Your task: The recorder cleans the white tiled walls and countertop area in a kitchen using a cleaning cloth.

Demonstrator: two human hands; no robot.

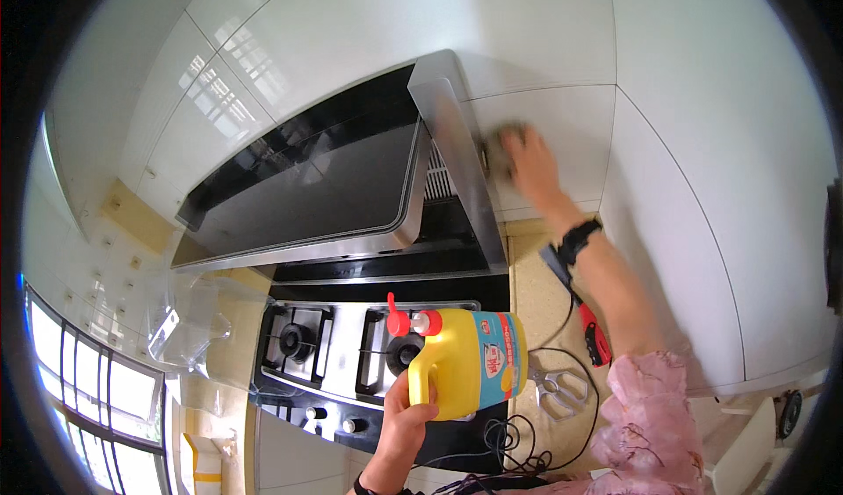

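My left hand (402,422) grips the side handle of a yellow detergent bottle (454,363) with a red pump top and a blue label bearing writing. The bottle lies tipped on its side in the air, over the right part of the gas stove (342,390), its pump pointing left. My right hand (530,162), blurred, is up at the white wall tile (579,139) just right of the range hood (316,192). Under its fingers is a grey-green pad (502,156), too blurred to name exactly and partly covered by the hand.
On the beige counter (530,251) right of the stove lie a red-and-black handled tool (595,337) with a grey head, metal scissors (560,390) and a black cable (517,439) that coils over the front edge. Clear plastic sheeting (197,324) hangs at left. A barred window (99,383) is beyond.
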